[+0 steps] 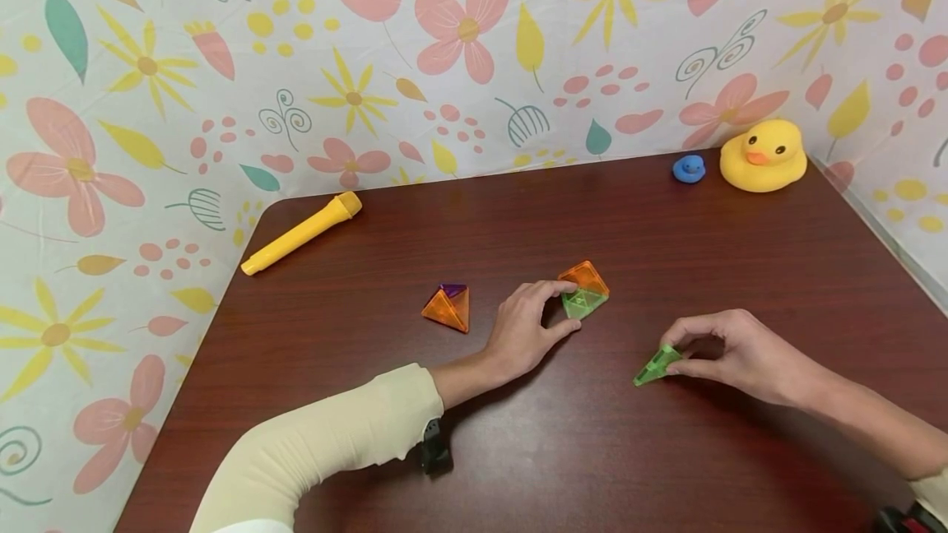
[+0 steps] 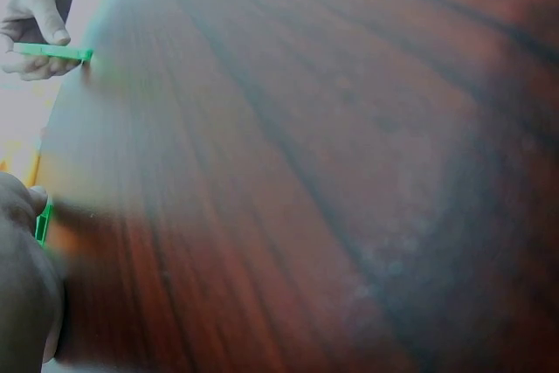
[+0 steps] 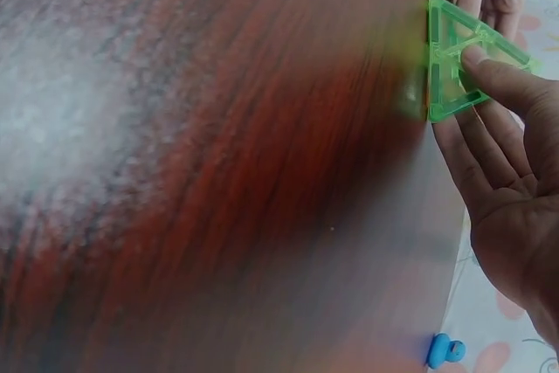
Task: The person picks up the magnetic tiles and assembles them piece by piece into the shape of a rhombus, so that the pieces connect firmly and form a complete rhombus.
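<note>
My right hand [image 1: 748,356] pinches a translucent green triangular magnetic tile [image 1: 657,366] between thumb and fingers, tilted on edge over the table. In the right wrist view the thumb presses the flat face of that green tile [image 3: 444,98]. My left hand [image 1: 527,327] reaches to a piece made of an orange tile [image 1: 587,276] and a green tile [image 1: 583,303]. Its index finger lies along one side and its thumb touches the lower green corner. Left of this hand sits a pyramid-like piece of orange and purple tiles [image 1: 448,308].
A yellow toy microphone [image 1: 302,233] lies at the back left of the brown table [image 1: 518,220]. At the back right stand a small blue duck [image 1: 690,169] and a big yellow duck [image 1: 764,156]. Behind the table hangs a floral-patterned cloth [image 1: 459,122].
</note>
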Action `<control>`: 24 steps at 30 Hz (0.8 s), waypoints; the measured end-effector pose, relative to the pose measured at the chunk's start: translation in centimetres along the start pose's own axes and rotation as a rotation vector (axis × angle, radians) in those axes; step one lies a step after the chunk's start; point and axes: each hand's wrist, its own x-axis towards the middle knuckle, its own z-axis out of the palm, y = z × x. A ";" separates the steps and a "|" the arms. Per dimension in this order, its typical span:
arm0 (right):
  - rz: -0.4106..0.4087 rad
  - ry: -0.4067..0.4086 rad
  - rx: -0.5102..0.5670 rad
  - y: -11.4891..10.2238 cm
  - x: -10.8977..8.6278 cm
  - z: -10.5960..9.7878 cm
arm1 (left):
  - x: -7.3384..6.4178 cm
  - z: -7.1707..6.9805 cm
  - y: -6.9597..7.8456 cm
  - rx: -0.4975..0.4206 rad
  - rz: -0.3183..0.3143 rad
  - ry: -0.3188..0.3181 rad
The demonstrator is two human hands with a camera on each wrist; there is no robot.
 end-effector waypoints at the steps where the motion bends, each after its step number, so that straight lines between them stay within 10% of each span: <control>1: 0.001 0.008 -0.011 0.0 0.0 0.0 | 0.0 0.0 0.0 0.000 0.000 -0.001; 24: -0.066 0.222 -0.202 -0.4 8.3 0.6 | 0.1 -0.1 0.0 0.027 0.016 -0.007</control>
